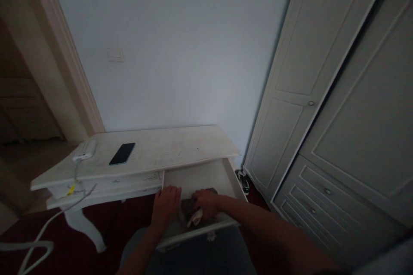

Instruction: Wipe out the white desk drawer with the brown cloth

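Observation:
A white drawer (196,174) is pulled out toward me from the desk (171,144). My left hand (167,206) grips the drawer's left side wall, its fingers bent over the top edge. Inside the drawer, near its front, lies a crumpled bundle of cloth (195,218), dark brown with a pale part. My right hand (205,203) reaches in from the right and is closed on this cloth. The fingertips of that hand are partly hidden, and the dim light blurs the cloth's exact kind.
A dark phone (122,154) and a white power strip (85,149) lie on the desktop's left side, with a white cable (48,223) trailing to the floor. Shoes (243,181) stand on the floor by the desk. A tall wardrobe (284,94) rises on the right.

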Demonstrator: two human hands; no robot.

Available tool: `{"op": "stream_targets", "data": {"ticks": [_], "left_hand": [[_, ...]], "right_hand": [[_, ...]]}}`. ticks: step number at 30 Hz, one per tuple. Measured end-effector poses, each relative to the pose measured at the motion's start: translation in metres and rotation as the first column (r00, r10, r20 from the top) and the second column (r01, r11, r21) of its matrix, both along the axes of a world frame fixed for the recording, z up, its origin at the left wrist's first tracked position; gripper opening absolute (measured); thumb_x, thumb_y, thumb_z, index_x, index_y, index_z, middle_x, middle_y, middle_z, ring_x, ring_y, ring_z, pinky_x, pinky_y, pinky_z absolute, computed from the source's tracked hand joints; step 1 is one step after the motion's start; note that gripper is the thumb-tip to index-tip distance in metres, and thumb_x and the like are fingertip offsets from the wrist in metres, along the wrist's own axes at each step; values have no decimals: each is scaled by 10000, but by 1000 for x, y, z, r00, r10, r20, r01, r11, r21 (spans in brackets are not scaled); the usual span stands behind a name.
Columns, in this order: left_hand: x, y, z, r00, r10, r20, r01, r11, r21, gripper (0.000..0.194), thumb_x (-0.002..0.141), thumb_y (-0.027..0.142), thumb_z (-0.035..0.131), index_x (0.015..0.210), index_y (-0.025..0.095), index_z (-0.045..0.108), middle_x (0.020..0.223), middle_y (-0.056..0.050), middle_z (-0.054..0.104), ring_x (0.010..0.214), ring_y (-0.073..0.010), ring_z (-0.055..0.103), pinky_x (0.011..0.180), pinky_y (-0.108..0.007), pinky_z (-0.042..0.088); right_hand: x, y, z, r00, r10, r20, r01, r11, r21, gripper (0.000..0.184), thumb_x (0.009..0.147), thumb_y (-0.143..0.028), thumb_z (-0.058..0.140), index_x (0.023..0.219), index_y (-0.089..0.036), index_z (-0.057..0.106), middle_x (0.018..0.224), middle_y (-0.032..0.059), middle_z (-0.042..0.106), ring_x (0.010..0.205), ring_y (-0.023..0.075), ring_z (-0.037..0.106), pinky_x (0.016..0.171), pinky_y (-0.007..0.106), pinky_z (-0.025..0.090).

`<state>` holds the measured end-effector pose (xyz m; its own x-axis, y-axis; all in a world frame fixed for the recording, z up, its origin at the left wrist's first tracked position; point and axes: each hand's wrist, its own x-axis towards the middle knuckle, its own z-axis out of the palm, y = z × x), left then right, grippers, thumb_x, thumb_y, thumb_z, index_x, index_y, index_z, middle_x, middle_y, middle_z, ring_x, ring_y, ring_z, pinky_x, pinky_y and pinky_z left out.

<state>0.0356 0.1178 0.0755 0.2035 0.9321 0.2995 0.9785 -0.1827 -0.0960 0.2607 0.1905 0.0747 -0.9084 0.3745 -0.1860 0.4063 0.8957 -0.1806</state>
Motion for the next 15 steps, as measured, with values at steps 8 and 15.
{"op": "stream_targets", "data": {"ticks": [8,15], "left_hand": [[-4,6,-15,998,-14,59,10,999,53,396,1051,113,410,1214,237,748,1180,-85,761,1107,-277,689,1012,-468,496],[-6,12,-24,979,-29,203,10,995,98,349,1072,188,399,1152,237,735,1163,-92,759,1099,-267,702,988,-447,527]], "right_hand": [[74,36,36,919,-393,21,388,914,118,396,792,-383,870,1166,-259,824,1231,106,706,1148,321,658,1000,362,475],[-17,47,16,826,-544,-149,563,806,182,541,959,-430,686,1408,-130,654,1427,259,609,1298,397,598,1081,498,462]]}}
